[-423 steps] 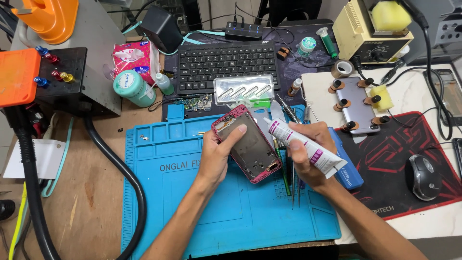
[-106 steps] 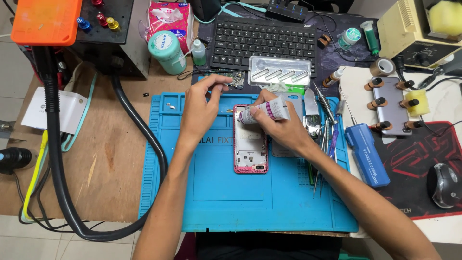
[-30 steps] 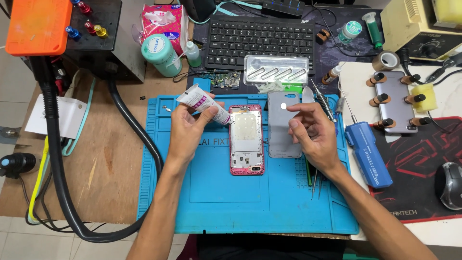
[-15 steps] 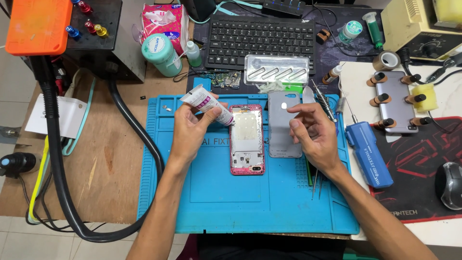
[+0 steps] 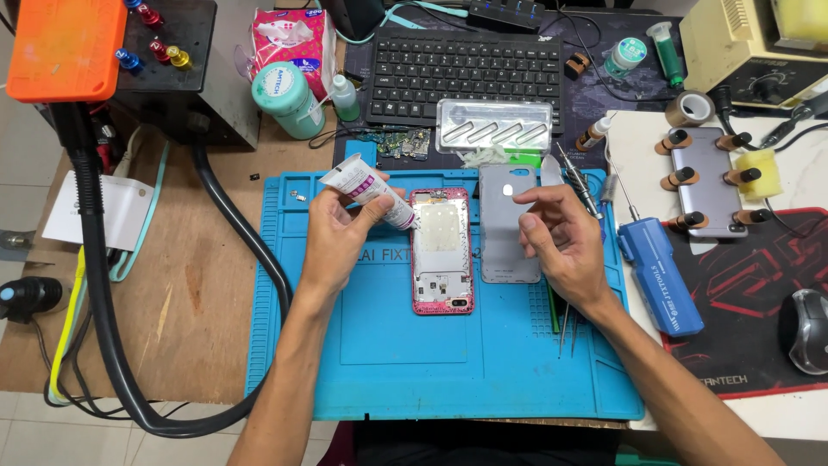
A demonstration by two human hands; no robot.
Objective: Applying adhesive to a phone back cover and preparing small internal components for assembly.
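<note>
My left hand [image 5: 339,235] holds a white glue tube [image 5: 366,186] with a pink band, its nozzle pointing at the upper left edge of a pink-framed phone body [image 5: 442,250] lying open on the blue work mat [image 5: 388,362]. A grey back cover [image 5: 509,223] lies flat just to the right of the phone. My right hand [image 5: 561,242] hovers over the cover's right edge, fingers loosely curled and apart, holding nothing.
A blue electric screwdriver [image 5: 660,272], tweezers [image 5: 567,319] and thin tools [image 5: 580,177] lie at the mat's right. A keyboard [image 5: 470,65], metal tray [image 5: 493,125], teal jar [image 5: 287,99], circuit board [image 5: 398,143] sit behind. A thick black hose [image 5: 112,345] loops left. A clamped phone [image 5: 707,181] and mouse [image 5: 806,318] are right.
The glue tube passed from my right hand to my left. The grey back cover now lies beside the phone, and my right hand rests near it. Over the last second little has moved.
</note>
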